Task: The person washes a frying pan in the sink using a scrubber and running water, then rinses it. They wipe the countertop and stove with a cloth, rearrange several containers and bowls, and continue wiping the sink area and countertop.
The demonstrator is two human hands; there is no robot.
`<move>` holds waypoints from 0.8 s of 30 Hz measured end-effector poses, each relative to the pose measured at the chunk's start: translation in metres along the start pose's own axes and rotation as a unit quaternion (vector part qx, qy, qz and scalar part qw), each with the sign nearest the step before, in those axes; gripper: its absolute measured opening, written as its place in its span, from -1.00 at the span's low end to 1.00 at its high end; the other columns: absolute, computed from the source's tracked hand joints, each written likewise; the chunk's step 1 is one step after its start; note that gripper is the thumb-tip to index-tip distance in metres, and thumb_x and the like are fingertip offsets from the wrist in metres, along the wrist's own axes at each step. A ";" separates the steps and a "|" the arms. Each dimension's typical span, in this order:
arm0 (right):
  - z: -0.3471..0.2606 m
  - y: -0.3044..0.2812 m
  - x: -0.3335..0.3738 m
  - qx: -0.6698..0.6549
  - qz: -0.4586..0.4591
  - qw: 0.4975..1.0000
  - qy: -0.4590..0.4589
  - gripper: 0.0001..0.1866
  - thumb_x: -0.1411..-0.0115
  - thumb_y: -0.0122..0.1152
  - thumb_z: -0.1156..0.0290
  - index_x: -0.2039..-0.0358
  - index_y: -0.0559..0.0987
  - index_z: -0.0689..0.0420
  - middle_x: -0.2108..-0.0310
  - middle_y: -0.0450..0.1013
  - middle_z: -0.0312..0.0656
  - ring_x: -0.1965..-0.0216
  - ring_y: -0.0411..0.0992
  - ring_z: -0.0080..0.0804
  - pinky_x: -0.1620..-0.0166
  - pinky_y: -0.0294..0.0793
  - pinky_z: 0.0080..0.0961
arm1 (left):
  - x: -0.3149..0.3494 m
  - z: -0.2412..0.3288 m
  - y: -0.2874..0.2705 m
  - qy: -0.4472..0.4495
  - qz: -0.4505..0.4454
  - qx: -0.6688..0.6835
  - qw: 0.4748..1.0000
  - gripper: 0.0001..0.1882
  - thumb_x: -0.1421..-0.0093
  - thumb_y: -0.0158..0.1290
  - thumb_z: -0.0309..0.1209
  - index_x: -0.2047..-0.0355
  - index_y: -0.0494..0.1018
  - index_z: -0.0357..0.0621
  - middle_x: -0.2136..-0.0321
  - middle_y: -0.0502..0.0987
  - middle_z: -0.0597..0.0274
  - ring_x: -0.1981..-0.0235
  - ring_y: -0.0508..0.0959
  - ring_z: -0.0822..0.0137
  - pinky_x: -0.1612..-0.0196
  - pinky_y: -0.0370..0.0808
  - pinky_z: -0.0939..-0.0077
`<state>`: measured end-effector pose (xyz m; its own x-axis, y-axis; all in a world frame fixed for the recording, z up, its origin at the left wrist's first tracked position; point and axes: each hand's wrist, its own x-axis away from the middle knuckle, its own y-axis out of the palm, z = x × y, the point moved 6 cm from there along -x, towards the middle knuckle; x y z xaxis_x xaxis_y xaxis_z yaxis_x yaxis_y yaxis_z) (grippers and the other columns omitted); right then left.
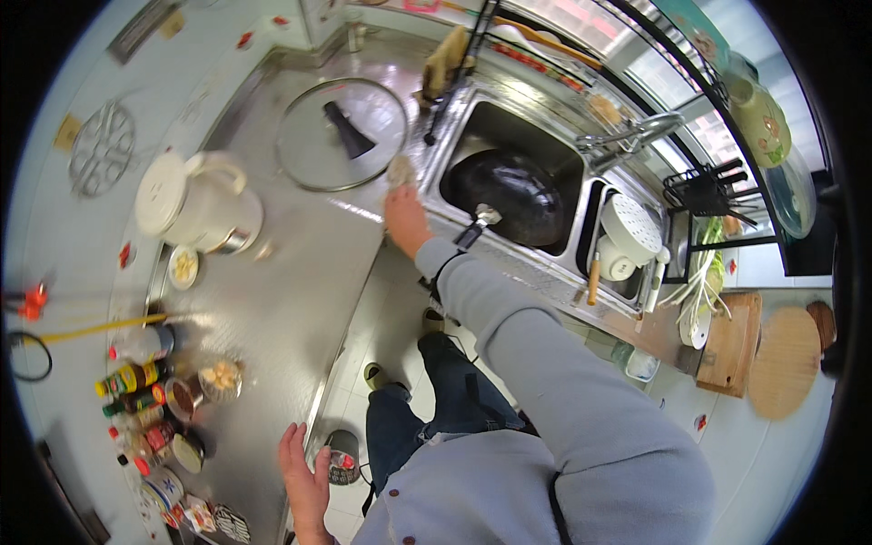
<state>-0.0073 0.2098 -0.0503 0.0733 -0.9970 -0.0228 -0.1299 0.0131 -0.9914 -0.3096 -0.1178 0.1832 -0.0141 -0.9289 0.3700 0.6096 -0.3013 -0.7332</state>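
My right hand (pixel 405 220) reaches forward to the counter's edge beside the sink (pixel 442 195). Its fingers are closed on a beige-grey scrubbing pad (pixel 401 171), slightly blurred, which lies near the rim of a glass lid (pixel 300 145) with a black handle. In the left basin rests a dark wok (pixel 518 195), its handle (pixel 471 234) sticking out over the front rim. My left hand (pixel 305 481) hangs by the counter edge at the lower left, fingers apart and holding nothing.
A white electric kettle (pixel 204 204) and a small dish (pixel 183 267) stand on the steel counter (pixel 300 272). Several sauce bottles (pixel 136 377) line the wall. A white colander (pixel 631 225) sits in the right basin, below the faucet (pixel 636 136). A bin (pixel 343 445) stands on the floor.
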 end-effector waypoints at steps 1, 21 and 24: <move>0.001 -0.007 0.003 -0.057 0.046 0.997 0.000 -0.73 -0.01 0.17 0.45 0.26 0.51 0.28 0.19 0.38 0.05 0.08 0.33 -0.07 0.11 0.43 -0.18 | -0.011 0.011 0.009 -0.008 -0.022 0.002 1.000 -0.48 -0.17 0.10 -0.36 -0.10 0.29 -0.29 -0.13 0.26 -0.12 -0.16 0.27 -0.08 -0.20 0.21 0.21; 0.448 -0.194 0.267 -0.822 0.380 0.231 0.355 -0.66 -0.31 -0.30 0.40 0.06 0.46 0.17 0.09 0.46 -0.10 0.09 0.46 -0.18 -0.08 0.44 -0.18 | -0.140 0.167 0.067 0.246 -0.191 -0.087 0.946 -0.51 -0.15 0.13 -0.32 -0.07 0.32 -0.21 0.01 0.40 -0.03 -0.03 0.40 -0.03 -0.08 0.34 0.25; 0.530 -0.190 0.278 -0.792 0.447 0.213 0.358 -0.69 -0.31 -0.29 0.45 0.11 0.46 0.21 0.12 0.45 -0.09 0.11 0.46 -0.21 0.01 0.49 -0.22 | -0.133 0.185 0.087 0.237 -0.180 -0.098 0.950 -0.51 -0.14 0.14 -0.34 -0.06 0.33 -0.21 0.03 0.41 -0.04 -0.02 0.40 -0.04 -0.07 0.35 0.25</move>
<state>0.5616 -0.0297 0.0632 -0.7762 -0.4133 0.4761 0.0118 0.7454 0.6665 -0.1079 0.0191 0.1761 -0.5768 -0.7368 0.3528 0.3386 -0.6087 -0.7176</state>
